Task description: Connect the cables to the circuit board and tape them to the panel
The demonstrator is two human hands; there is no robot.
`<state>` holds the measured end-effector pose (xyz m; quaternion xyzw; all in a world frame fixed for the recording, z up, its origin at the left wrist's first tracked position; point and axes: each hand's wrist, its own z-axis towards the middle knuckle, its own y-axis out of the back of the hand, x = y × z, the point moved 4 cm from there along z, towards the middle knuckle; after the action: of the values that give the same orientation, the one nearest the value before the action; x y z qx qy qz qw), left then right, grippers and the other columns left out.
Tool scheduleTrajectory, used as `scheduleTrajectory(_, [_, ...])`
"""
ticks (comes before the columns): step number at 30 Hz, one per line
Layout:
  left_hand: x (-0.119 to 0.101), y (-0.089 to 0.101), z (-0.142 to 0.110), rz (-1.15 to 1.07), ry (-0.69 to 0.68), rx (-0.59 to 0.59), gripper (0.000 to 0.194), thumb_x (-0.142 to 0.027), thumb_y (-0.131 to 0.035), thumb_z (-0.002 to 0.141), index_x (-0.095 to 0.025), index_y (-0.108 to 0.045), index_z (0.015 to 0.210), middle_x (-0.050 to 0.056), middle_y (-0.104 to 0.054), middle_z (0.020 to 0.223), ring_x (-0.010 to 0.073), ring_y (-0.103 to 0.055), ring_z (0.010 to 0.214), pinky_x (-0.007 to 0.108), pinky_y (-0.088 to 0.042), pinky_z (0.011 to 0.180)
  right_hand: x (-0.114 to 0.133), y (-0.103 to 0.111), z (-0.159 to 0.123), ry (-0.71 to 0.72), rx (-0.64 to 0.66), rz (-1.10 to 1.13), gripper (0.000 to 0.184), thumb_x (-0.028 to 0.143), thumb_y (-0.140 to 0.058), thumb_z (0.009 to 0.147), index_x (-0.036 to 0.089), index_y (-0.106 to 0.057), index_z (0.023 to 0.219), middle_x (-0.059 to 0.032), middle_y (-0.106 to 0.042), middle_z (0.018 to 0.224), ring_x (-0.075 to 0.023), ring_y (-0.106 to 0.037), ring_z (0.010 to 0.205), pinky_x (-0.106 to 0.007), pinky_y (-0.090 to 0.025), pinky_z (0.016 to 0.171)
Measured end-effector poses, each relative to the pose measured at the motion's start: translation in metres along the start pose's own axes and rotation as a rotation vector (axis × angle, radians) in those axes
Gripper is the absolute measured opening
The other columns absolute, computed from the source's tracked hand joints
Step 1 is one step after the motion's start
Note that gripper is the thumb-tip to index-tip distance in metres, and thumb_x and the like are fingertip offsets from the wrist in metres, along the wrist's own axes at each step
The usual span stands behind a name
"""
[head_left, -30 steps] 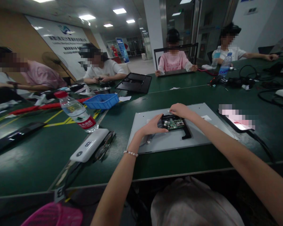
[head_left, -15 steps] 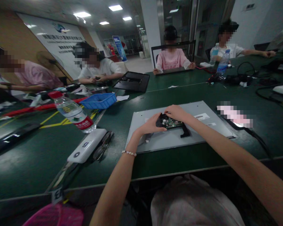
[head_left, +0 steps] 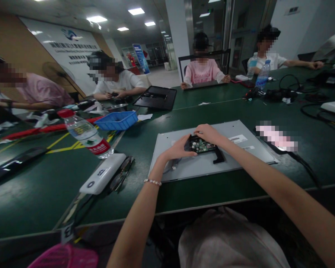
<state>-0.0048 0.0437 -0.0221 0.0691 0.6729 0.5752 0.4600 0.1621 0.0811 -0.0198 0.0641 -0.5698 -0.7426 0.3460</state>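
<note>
A green circuit board (head_left: 203, 146) in a black frame lies over a flat grey panel (head_left: 195, 169) on the table in front of me. My left hand (head_left: 179, 148) is closed round the left end of the board's frame, with the thumb along the near side. My right hand (head_left: 208, 134) bends over the far edge, its fingertips at the frame's upper left corner and partly hidden. A black bracket-like arm (head_left: 219, 156) sticks out at the frame's near right. Thin cables with a small white connector (head_left: 174, 167) lie on the panel below my left wrist.
Left of the panel are a white power bank (head_left: 103, 173), eyeglasses (head_left: 121, 175), a water bottle (head_left: 88, 136) and a blue tray (head_left: 117, 121). A phone (head_left: 277, 139) with a cable lies to the right. Several people sit around the green table (head_left: 226, 190).
The view has shifted very slightly. Both hands keep nearly the same place on the circuit board, and nothing has been let go.
</note>
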Motion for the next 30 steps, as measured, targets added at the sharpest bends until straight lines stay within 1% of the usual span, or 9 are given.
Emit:
scheduleTrajectory(5, [0.001, 0.000, 0.000, 0.008, 0.026, -0.002, 0.099, -0.061, -0.068, 0.066, -0.015, -0.026, 0.144, 0.016, -0.033, 0.146, 0.0348, -0.030, 0.134, 0.049, -0.024, 0.111, 0.000, -0.004, 0.000, 0.053, 0.045, 0.048, 0.020, 0.018, -0.055, 0.087, 0.017, -0.072, 0.098, -0.0084, -0.070, 0.102, -0.0194, -0.062, 0.098, -0.027, -0.043, 0.087])
scheduleTrajectory(9, [0.000, 0.000, -0.001, 0.000, 0.033, -0.003, 0.100, -0.061, -0.069, 0.066, -0.016, -0.025, 0.144, 0.017, -0.032, 0.146, 0.0342, -0.031, 0.134, 0.049, -0.025, 0.111, 0.002, -0.004, -0.002, 0.098, 0.034, 0.056, 0.022, 0.017, -0.053, 0.087, 0.015, -0.072, 0.099, -0.0099, -0.069, 0.104, -0.0197, -0.061, 0.097, -0.028, -0.044, 0.087])
scheduleTrajectory(12, [-0.002, 0.001, -0.002, -0.001, 0.025, -0.004, 0.100, -0.061, -0.068, 0.066, -0.015, -0.025, 0.144, 0.017, -0.032, 0.146, 0.0336, -0.031, 0.134, 0.048, -0.025, 0.111, 0.002, -0.002, -0.002, 0.100, 0.033, 0.071, 0.024, 0.020, -0.053, 0.087, 0.015, -0.070, 0.103, -0.0102, -0.069, 0.105, -0.0205, -0.062, 0.099, -0.029, -0.044, 0.089])
scheduleTrajectory(16, [-0.003, 0.000, -0.003, 0.014, 0.077, -0.001, 0.104, -0.061, -0.068, 0.065, -0.011, -0.023, 0.144, 0.019, -0.029, 0.148, 0.0340, -0.028, 0.136, 0.047, -0.023, 0.113, -0.007, 0.013, -0.002, 0.059, -0.016, 0.100, 0.026, 0.024, -0.053, 0.087, 0.016, -0.069, 0.106, -0.0088, -0.069, 0.108, -0.0210, -0.061, 0.103, -0.030, -0.043, 0.092])
scheduleTrajectory(19, [-0.003, 0.000, -0.003, 0.029, 0.103, 0.016, 0.106, -0.062, -0.067, 0.065, -0.009, -0.021, 0.145, 0.020, -0.027, 0.149, 0.0332, -0.027, 0.137, 0.046, -0.021, 0.114, -0.021, 0.029, -0.014, 0.039, -0.021, 0.101, 0.027, 0.024, -0.052, 0.086, 0.016, -0.070, 0.105, -0.0085, -0.069, 0.107, -0.0212, -0.062, 0.102, -0.031, -0.044, 0.092])
scheduleTrajectory(23, [-0.001, 0.000, -0.004, 0.030, 0.103, 0.017, 0.104, -0.063, -0.065, 0.066, -0.013, -0.021, 0.146, 0.017, -0.026, 0.150, 0.0327, -0.026, 0.138, 0.045, -0.021, 0.114, -0.050, 0.042, -0.049, -0.070, 0.035, 0.075, 0.028, 0.029, -0.052, 0.085, 0.017, -0.071, 0.103, -0.0090, -0.070, 0.106, -0.0234, -0.063, 0.099, -0.035, -0.046, 0.090])
scheduleTrajectory(27, [0.000, 0.000, -0.005, 0.033, 0.116, 0.029, 0.104, -0.063, -0.064, 0.067, -0.013, -0.020, 0.146, 0.017, -0.023, 0.152, 0.0325, -0.024, 0.139, 0.044, -0.020, 0.115, -0.077, 0.047, -0.081, -0.209, -0.026, 0.130, 0.028, 0.029, -0.053, 0.084, 0.019, -0.071, 0.102, -0.0087, -0.070, 0.105, -0.0236, -0.064, 0.098, -0.036, -0.048, 0.086])
scheduleTrajectory(30, [0.000, 0.000, -0.005, 0.027, 0.115, 0.035, 0.104, -0.064, -0.064, 0.068, -0.013, -0.018, 0.147, 0.016, -0.021, 0.152, 0.0322, -0.023, 0.139, 0.044, -0.019, 0.115, -0.091, 0.047, -0.090, -0.330, -0.022, 0.190, 0.029, 0.030, -0.060, 0.079, 0.017, -0.071, 0.103, -0.0096, -0.071, 0.100, -0.0232, -0.066, 0.091, -0.035, -0.050, 0.081])
